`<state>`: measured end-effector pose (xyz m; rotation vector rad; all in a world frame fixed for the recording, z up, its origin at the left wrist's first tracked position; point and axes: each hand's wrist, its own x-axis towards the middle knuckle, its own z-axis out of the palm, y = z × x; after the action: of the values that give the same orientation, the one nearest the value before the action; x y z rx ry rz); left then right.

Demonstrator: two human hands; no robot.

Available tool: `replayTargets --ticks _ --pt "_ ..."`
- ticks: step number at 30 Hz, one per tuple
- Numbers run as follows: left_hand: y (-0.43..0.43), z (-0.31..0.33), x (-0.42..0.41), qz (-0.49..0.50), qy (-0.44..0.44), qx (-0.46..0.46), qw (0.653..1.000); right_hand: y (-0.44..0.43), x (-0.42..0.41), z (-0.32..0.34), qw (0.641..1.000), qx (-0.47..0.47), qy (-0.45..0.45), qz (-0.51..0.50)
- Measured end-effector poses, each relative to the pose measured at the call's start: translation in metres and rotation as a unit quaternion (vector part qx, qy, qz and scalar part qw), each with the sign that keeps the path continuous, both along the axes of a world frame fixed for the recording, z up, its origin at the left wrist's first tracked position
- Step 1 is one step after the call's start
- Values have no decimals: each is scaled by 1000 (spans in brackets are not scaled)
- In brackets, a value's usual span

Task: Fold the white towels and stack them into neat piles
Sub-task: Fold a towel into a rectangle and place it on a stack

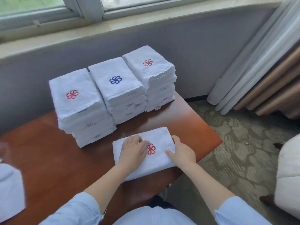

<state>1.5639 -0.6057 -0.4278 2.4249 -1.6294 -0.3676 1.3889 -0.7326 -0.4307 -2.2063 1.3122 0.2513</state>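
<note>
One folded white towel [155, 135] lies alone near the front right corner of the reddish-brown bench [48, 159], with a red pinwheel emblem stitched on its top face. Both hands are on it. The left hand [133, 150] rests on the towel's left half with its grip apart, fingers pressing down on the cloth just beside the emblem. The right hand [181, 151] sits at the towel's right edge, thumb spread on the top face and fingers laid along the edge. Whether that grip pinches the cloth or only presses on it I cannot tell. Behind the towel, along the far side of the bench, stand three piles of folded white towels in a row, side by side and touching: the left pile [81, 111] is topped with a red emblem, the middle pile [120, 93] with a blue one, and the right pile [154, 73] with a red one. That makes four emblems in view, three red and one blue. Each pile is several towels high, but the layers blur together and give no sure count. Small sewn tags show on the front folds. More white cloth [9, 189], blurred, lies at the bench's left edge. Two light blue sleeves [78, 210] cover the upper forearms. Past the bench are a window sill [113, 21], white and tan curtains [259, 70] at the right, and a patterned carpet [235, 143].
</note>
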Motion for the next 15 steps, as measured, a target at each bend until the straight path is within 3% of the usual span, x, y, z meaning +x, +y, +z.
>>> replayTargets --ticks 5,15 --pt "35 1 -15 24 -16 19 999 43 -18 6 997 -36 17 62" --pt "111 4 -51 47 -15 45 998 148 -42 15 987 125 -45 96"
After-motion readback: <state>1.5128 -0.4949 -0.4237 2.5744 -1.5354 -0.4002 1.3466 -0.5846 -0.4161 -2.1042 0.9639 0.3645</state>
